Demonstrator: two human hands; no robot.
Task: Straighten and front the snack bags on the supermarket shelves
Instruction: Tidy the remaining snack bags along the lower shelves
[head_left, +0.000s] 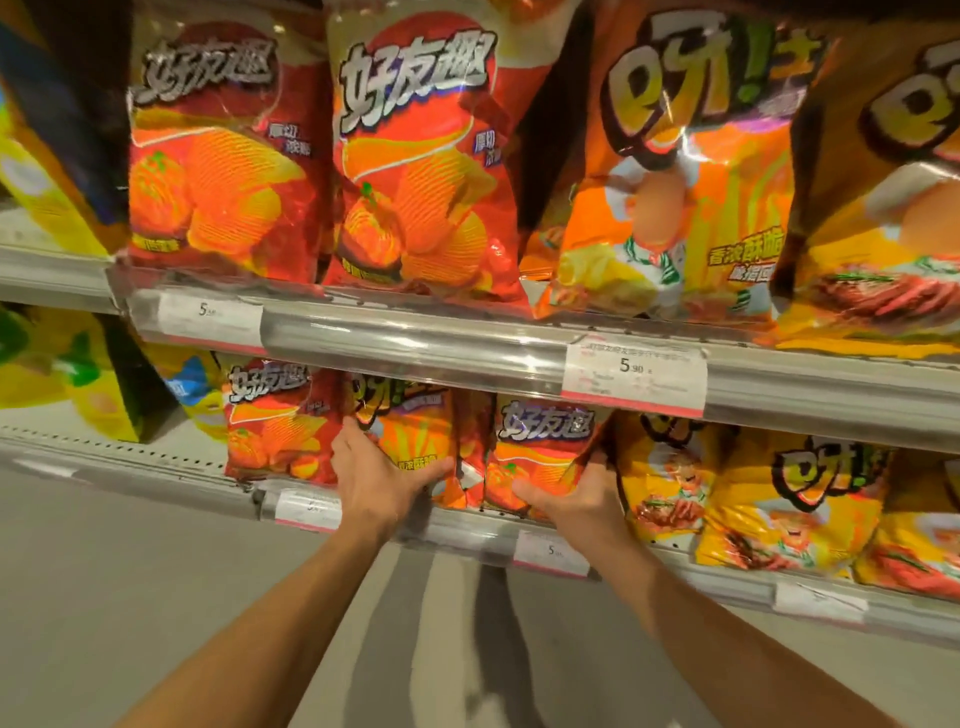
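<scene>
Snack bags (415, 156) on upper shelf (415, 343), lower shelf (467, 530) beneath (bags upright), price tag (634, 376) on upper edge

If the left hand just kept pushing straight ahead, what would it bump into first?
Probably the orange snack bag that the left hand already grips on the lower shelf; what lies behind it is hidden.

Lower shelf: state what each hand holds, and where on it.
Left hand grips the orange bag at its lower left side. Right hand grips the red bag by its lower right edge and bottom.
</scene>
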